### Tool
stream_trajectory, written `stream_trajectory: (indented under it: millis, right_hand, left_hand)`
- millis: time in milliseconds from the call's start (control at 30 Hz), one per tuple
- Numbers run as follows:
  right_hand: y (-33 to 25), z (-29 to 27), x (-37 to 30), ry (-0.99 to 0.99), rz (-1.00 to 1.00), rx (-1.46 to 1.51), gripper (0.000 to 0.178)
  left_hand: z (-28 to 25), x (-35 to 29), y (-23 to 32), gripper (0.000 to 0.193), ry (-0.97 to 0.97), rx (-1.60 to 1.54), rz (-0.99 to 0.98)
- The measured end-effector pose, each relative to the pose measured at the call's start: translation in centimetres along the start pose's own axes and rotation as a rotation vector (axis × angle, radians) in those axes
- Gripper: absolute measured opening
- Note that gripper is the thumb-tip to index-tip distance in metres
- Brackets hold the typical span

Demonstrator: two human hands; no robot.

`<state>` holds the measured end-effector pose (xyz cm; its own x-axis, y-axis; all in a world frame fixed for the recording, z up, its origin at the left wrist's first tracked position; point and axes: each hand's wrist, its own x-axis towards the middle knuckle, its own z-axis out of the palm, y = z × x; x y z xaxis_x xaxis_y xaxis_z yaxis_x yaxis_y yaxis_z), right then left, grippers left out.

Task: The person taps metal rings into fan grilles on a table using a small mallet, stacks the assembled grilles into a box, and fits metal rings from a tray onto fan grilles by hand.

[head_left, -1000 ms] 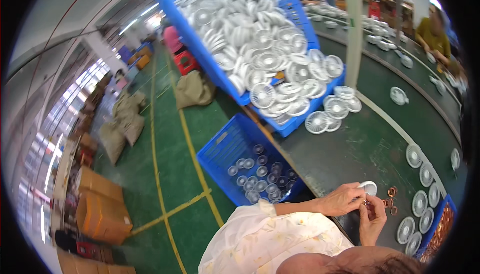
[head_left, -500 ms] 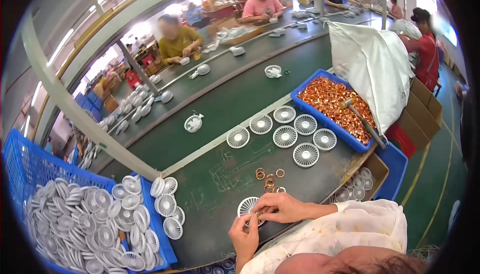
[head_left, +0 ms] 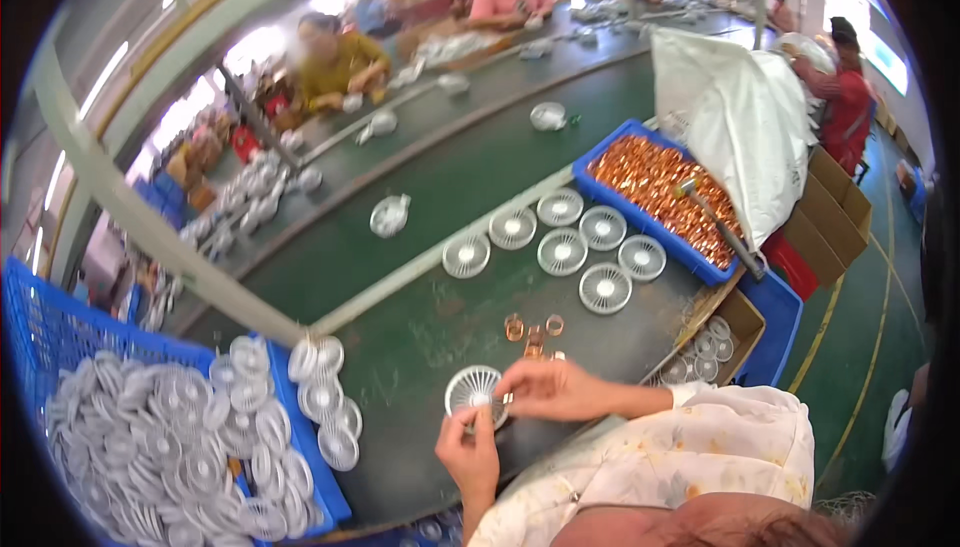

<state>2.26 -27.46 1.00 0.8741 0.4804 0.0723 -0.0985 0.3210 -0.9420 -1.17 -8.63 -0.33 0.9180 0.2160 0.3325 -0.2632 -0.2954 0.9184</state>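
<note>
A white round slatted grille (head_left: 468,387), like a small fan cover, lies on the dark green worktop in front of me. My left hand (head_left: 472,452) pinches its near edge, thumb resting over the slats. At the grille's right edge, my right hand (head_left: 552,389) is closed in a pinch on a small shiny piece (head_left: 508,399), too small to make out fully. Just beyond that hand stand several copper rings (head_left: 534,343), some of them stacked. Farther back, several more grilles (head_left: 605,288) are laid flat in rows.
A blue tray (head_left: 712,272) of copper rings stands at the back right, a hammer (head_left: 720,219) across it. On the left, a blue crate (head_left: 30,322) is heaped with grilles. Beyond runs a green conveyor (head_left: 450,187) carrying white parts; co-workers sit on its far side.
My right hand has drawn back from the grille's middle to its right edge, uncovering more slats. My left thumb now reaches onto the grille. The whole view has shifted slightly.
</note>
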Motion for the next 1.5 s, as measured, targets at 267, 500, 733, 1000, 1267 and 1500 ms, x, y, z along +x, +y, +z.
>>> stream_trajectory:
  millis: [267, 500, 733, 1000, 1267, 1500]
  right_hand:
    - [-3.2, -1.2, -0.9, 0.152, 0.052, 0.093, 0.022]
    - [-3.9, 0.8, -3.2, 0.149, -0.005, 0.143, 0.028]
    - [-4.6, 2.6, -6.0, 0.091, -0.043, 0.056, 0.032]
    - [-4.6, 2.4, -6.4, 0.147, -0.087, -0.005, 0.030]
    - [-4.1, 1.9, -3.1, 0.197, -0.061, -0.150, 0.028]
    - [-3.5, 2.1, 1.4, 0.234, -0.252, -0.689, 0.027]
  left_hand:
    - [-0.1, 0.2, 1.1, 0.016, -0.004, -0.381, -0.209]
    - [-0.4, -1.3, 3.8, 0.058, -0.052, -0.597, -0.252]
    - [-1.3, -3.5, 3.9, 0.035, -0.090, -0.791, -0.336]
    - [-0.7, -3.1, 4.5, 0.026, -0.154, -0.878, -0.387]
    - [0.6, -0.2, 1.9, 0.024, -0.179, -0.915, -0.519]
    - [1.9, 2.2, -0.6, 0.025, -0.144, -0.877, -0.610]
